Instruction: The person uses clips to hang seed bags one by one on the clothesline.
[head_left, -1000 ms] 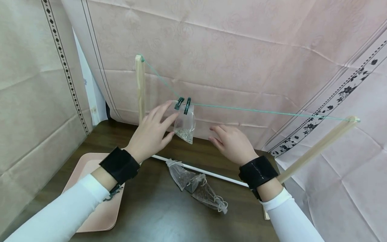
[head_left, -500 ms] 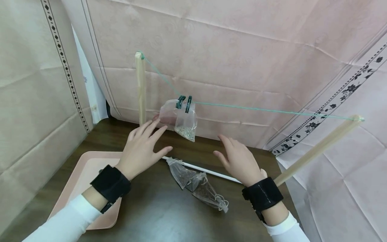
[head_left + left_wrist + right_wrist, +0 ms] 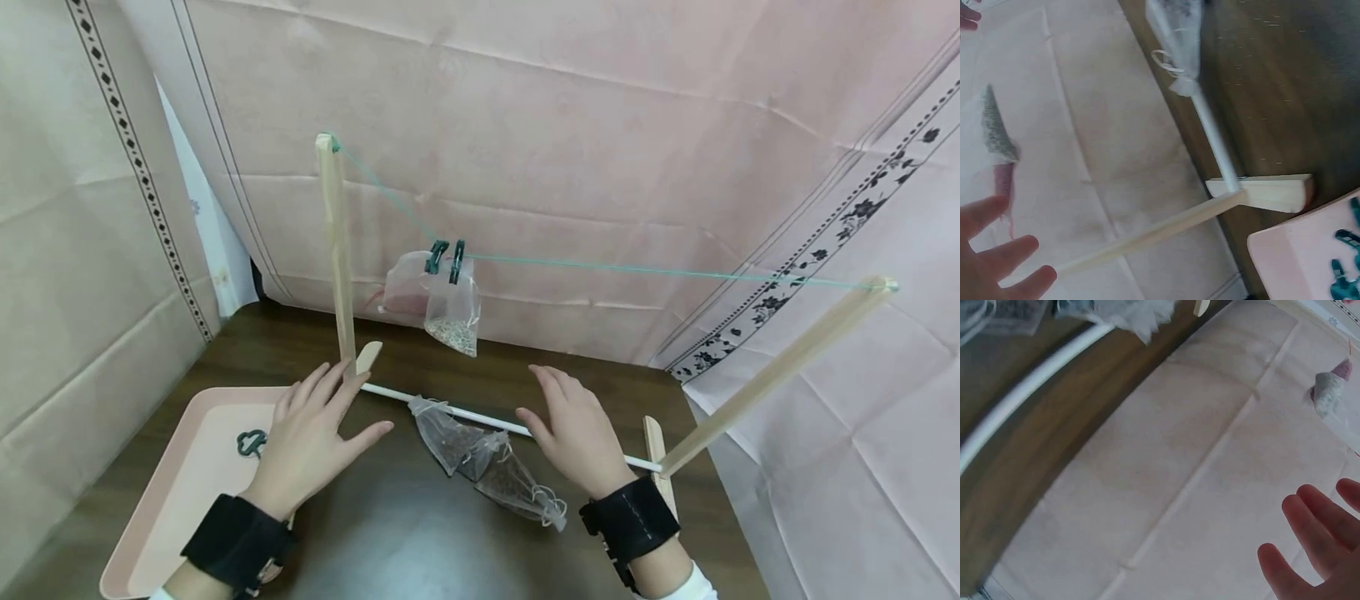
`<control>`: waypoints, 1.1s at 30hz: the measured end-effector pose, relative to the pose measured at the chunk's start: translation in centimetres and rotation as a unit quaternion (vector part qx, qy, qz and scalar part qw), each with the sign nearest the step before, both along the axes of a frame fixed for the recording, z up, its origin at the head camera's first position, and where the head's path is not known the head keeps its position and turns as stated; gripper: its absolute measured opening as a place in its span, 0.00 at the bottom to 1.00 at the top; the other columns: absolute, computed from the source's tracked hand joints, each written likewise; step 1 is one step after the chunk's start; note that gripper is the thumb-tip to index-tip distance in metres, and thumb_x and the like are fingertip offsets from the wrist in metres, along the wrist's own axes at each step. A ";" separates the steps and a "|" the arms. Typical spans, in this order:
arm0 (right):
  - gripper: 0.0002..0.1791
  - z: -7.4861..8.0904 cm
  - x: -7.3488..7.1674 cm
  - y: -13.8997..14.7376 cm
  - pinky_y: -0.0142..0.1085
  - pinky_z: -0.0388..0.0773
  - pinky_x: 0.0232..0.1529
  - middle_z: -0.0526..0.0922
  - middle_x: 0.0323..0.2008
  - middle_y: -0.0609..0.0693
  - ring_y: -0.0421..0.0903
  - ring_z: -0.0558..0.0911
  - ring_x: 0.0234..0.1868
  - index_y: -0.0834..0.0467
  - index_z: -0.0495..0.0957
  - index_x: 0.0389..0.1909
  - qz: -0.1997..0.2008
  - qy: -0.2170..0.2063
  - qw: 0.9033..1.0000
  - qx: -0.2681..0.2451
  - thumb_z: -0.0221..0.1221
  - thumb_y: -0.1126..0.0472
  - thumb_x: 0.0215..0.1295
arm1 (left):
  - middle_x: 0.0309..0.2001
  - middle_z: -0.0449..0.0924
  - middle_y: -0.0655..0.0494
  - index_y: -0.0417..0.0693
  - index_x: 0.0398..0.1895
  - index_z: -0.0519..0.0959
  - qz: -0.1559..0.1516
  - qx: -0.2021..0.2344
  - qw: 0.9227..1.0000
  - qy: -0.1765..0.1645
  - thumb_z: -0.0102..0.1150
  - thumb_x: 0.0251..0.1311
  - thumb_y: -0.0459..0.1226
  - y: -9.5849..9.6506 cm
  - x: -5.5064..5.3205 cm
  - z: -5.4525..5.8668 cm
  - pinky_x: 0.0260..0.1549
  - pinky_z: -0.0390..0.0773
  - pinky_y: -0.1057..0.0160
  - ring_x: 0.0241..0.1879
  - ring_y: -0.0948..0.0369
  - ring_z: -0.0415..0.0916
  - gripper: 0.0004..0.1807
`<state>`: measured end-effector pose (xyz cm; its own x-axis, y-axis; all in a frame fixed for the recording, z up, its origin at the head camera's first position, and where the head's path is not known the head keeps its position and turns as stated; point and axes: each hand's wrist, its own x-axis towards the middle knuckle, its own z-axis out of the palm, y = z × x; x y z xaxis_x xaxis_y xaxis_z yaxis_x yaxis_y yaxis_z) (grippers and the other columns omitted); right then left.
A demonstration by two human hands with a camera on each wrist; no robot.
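My left hand (image 3: 311, 442), fingers spread and holding nothing, hovers over the right edge of the pink tray (image 3: 197, 404) in the head view. My right hand (image 3: 577, 429) is also empty, its fingers extended, above the white rod on the right. Two dark green clips (image 3: 457, 262) sit side by side on the green string (image 3: 600, 267). From them hang a sachet with pale grains (image 3: 452, 321) and, behind it to the left, a sachet with pinkish contents (image 3: 405, 292). Two grey mesh drawstring pouches (image 3: 517, 483) lie on the table between my hands.
Wooden posts stand left (image 3: 336, 250) and right (image 3: 772, 379), holding the string up. A white rod (image 3: 480, 418) joins their bases. Several green clips (image 3: 1346, 281) lie in the tray. A pale cloth (image 3: 570, 150) hangs behind the table.
My left hand has drawn back from beside the hanging sachets, down and left to the tray. The right hand has moved lower. Both sachets stay hanging from the clips.
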<state>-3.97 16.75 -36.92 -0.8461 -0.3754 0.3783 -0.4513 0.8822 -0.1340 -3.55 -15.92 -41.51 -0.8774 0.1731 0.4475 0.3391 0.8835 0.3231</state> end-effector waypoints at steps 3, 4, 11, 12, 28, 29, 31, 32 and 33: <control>0.32 -1.0 0.4 -0.2 0.46 0.62 0.55 0.66 0.58 0.53 0.48 0.66 0.57 0.57 0.61 0.62 -0.011 -0.006 1.000 -0.012 0.51 0.44 0.61 | 0.64 0.57 0.49 0.56 0.61 0.66 0.006 0.001 1.000 -0.011 0.47 0.44 0.69 -0.2 0.5 -0.8 0.54 0.48 0.42 0.63 0.48 0.50 0.43; 0.32 -1.3 0.6 -0.3 0.46 0.63 0.54 0.66 0.58 0.53 0.48 0.66 0.57 0.57 0.61 0.62 -0.016 -0.009 1.000 -0.017 0.52 0.44 0.61 | 0.64 0.58 0.49 0.56 0.61 0.67 0.009 0.001 1.000 -0.013 0.46 0.44 0.70 -0.2 0.7 -1.1 0.54 0.48 0.42 0.63 0.48 0.50 0.43; 0.33 -3.7 2.2 -0.1 0.47 0.59 0.56 0.64 0.60 0.53 0.49 0.64 0.60 0.56 0.61 0.62 -0.044 -0.036 0.997 -0.043 0.53 0.44 0.60 | 0.63 0.58 0.49 0.57 0.62 0.65 0.052 0.046 0.996 -0.064 0.49 0.44 0.68 -0.9 2.1 -3.1 0.52 0.47 0.39 0.63 0.49 0.49 0.43; 0.33 -3.9 2.4 0.1 0.47 0.58 0.57 0.64 0.60 0.53 0.49 0.63 0.60 0.56 0.62 0.62 -0.048 -0.035 0.997 -0.045 0.54 0.44 0.59 | 0.64 0.58 0.49 0.55 0.62 0.64 0.058 0.054 0.994 -0.073 0.49 0.45 0.68 -1.1 2.4 -3.3 0.52 0.46 0.39 0.63 0.49 0.49 0.42; 0.36 -7.3 5.4 2.5 0.54 0.52 0.55 0.65 0.59 0.55 0.54 0.65 0.55 0.58 0.65 0.58 -0.116 -0.025 0.987 -0.105 0.64 0.48 0.49 | 0.63 0.58 0.44 0.52 0.60 0.67 0.105 0.093 0.984 -0.112 0.51 0.51 0.61 -3.1 5.4 -4.9 0.49 0.47 0.37 0.62 0.44 0.47 0.36; 0.36 -7.6 5.5 2.4 0.54 0.52 0.55 0.65 0.58 0.56 0.54 0.65 0.54 0.59 0.66 0.58 -0.118 -0.021 0.987 -0.111 0.65 0.49 0.48 | 0.63 0.58 0.43 0.52 0.60 0.67 0.108 0.096 0.983 -0.114 0.50 0.52 0.61 -3.1 5.5 -5.1 0.49 0.47 0.37 0.62 0.43 0.47 0.35; 0.36 -8.3 5.8 2.1 0.55 0.54 0.53 0.66 0.57 0.56 0.55 0.66 0.53 0.60 0.67 0.57 -0.121 -0.014 0.985 -0.125 0.67 0.51 0.46 | 0.62 0.58 0.42 0.51 0.59 0.67 0.115 0.105 0.980 -0.125 0.50 0.53 0.60 -3.2 5.7 -5.6 0.47 0.48 0.36 0.61 0.42 0.48 0.34; 0.36 -8.7 6.0 2.0 0.55 0.54 0.53 0.67 0.57 0.57 0.55 0.67 0.53 0.60 0.67 0.56 -0.125 -0.015 0.983 -0.133 0.67 0.52 0.46 | 0.62 0.58 0.42 0.50 0.59 0.67 0.119 0.110 0.978 -0.133 0.49 0.54 0.60 -3.3 5.8 -5.9 0.47 0.48 0.36 0.61 0.41 0.48 0.34; 0.36 -9.1 6.2 1.8 0.55 0.55 0.52 0.67 0.57 0.57 0.55 0.67 0.53 0.61 0.67 0.56 -0.129 -0.018 0.981 -0.142 0.67 0.52 0.45 | 0.62 0.58 0.41 0.49 0.59 0.68 0.124 0.114 0.976 -0.140 0.48 0.55 0.59 -3.4 6.0 -6.2 0.46 0.49 0.36 0.60 0.40 0.49 0.33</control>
